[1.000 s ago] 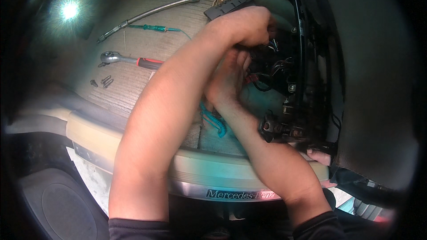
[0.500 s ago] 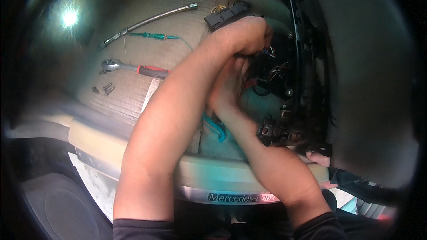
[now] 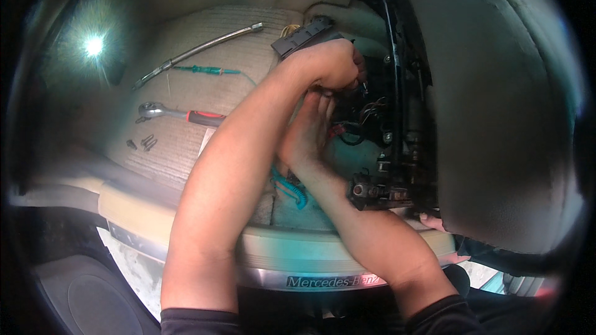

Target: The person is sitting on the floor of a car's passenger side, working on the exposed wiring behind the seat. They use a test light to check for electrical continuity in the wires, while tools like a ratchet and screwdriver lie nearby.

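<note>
My left hand [image 3: 335, 65] is closed, its fingers curled down over the dark space beside the seat frame. Thin wires [image 3: 365, 89] show by its fingertips; what it grips is hidden. Just below it, my right hand [image 3: 306, 125] reaches up with fingers bent together, their tips tucked under the left hand. Whatever the right fingers hold is out of sight. A dark grey box-shaped module [image 3: 302, 38] with yellowish wires lies behind the left wrist. More loose wires [image 3: 374, 108] and a red connector [image 3: 337, 130] sit right of the right hand.
On the ribbed carpet [image 3: 180, 37] lie a long metal bar [image 3: 198, 52], a green probe-like tool [image 3: 208, 70], a ratchet wrench [image 3: 205, 116] and several bolts [image 3: 148, 142]. A coiled teal cable [image 3: 292, 192] rests near the door sill [image 3: 292, 249]. The black metal seat frame [image 3: 397, 62] stands at right.
The view has shifted, so the tools and seat frame appear farther left and slightly lower. Both hands remain together at the same spot by the wires, with fingers still bent.
</note>
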